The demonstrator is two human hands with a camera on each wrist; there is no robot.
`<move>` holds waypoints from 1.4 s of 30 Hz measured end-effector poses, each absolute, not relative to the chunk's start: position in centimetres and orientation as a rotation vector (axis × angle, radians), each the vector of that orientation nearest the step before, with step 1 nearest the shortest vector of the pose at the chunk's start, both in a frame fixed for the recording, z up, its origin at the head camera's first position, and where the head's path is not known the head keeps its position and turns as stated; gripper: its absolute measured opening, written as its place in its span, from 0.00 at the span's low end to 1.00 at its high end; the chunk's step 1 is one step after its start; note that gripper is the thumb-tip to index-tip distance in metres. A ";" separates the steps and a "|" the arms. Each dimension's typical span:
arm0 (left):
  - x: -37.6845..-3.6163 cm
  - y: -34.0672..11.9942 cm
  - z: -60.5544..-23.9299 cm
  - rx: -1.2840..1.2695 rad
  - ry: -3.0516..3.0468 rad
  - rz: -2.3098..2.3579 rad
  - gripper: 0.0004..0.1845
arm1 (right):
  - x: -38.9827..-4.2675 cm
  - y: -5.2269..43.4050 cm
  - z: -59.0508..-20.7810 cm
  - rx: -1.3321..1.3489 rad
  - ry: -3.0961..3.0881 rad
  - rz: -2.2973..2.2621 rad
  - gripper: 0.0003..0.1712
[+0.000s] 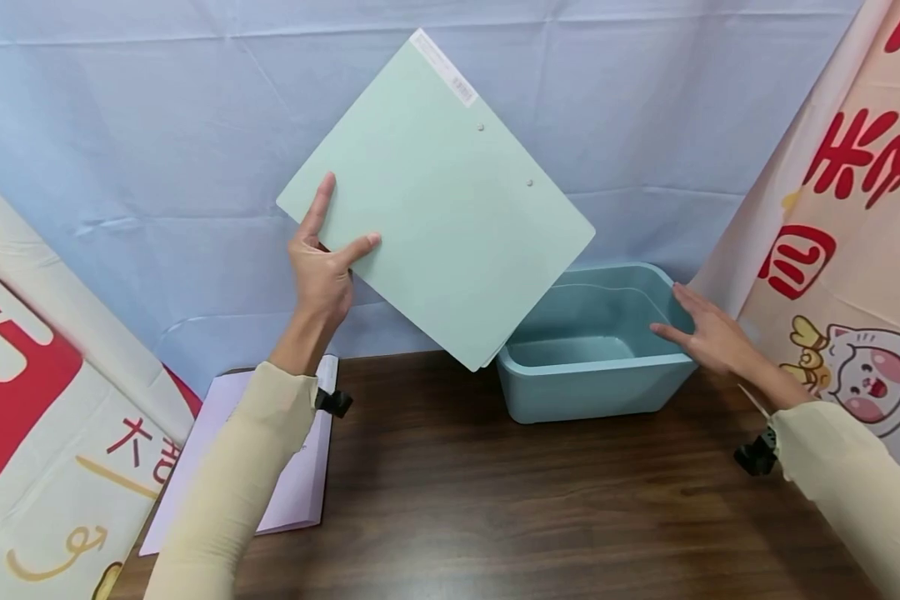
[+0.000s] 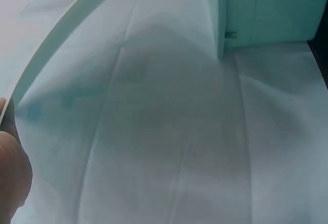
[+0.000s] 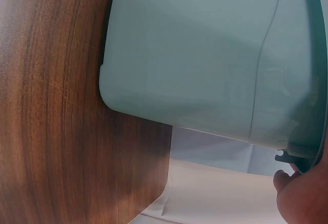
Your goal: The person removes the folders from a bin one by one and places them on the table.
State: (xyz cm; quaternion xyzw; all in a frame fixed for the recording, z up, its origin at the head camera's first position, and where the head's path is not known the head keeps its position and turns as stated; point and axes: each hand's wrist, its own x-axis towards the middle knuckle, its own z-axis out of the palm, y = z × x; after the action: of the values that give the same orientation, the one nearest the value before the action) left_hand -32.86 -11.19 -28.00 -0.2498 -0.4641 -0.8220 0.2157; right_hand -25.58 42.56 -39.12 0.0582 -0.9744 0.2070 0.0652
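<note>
Left hand (image 1: pixel 322 271) pinches the mint-green clipboard (image 1: pixel 438 200) at its 8 o'clock edge: thumb on the near face, index finger straight along the edge, other fingers hidden behind. Board is held up in the air, rotated diamond-wise, one corner at 12 o'clock, the opposite corner hanging at 6 o'clock just over the near-left rim of the teal plastic tub (image 1: pixel 592 375). Two rivets and a white label strip show near the board's top right edge.

Right hand (image 1: pixel 708 329) is apart from the board, fingers straight and loosely spread, resting on the tub's 3 o'clock rim, gripping nothing. Right wrist view: fingertips (image 3: pixel 302 196) touching the tub rim (image 3: pixel 302 157), tub wall (image 3: pixel 205 65) sitting on the wood-grain worktop (image 3: pixel 51 106).

Left wrist view: only a fingertip (image 2: pixel 13 175) against the board's thin edge (image 2: pixel 56 44), pale cloth behind it.

Tub stands on the dark worktop (image 1: pixel 495 500) at roughly 1 o'clock from the person, up against the pale blue backdrop cloth (image 1: pixel 120 125); nothing visible inside it. A lilac folder (image 1: pixel 300 475) lies flat on the worktop at 9 o'clock, partly under the left sleeve (image 1: pixel 232 483). Printed banners hang at both sides.
</note>
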 end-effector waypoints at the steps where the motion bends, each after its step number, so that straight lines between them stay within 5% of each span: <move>1: -32.8 -11.4 -27.9 -0.693 -1.289 -2.275 0.52 | -25.6 42.5 -39.1 0.180 -2.937 0.629 0.56; 42: -29.2 -21.9 -28.4 -0.655 -1.470 -2.299 0.52 | -25.6 42.9 -39.4 0.210 -2.923 0.623 0.55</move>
State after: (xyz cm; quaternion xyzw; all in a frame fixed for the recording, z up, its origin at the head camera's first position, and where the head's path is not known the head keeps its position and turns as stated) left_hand -29.22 -21.91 -28.40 -0.2301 -0.5165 -0.8077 0.1671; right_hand -25.65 42.95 -39.44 0.0699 -0.9730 0.2075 0.0727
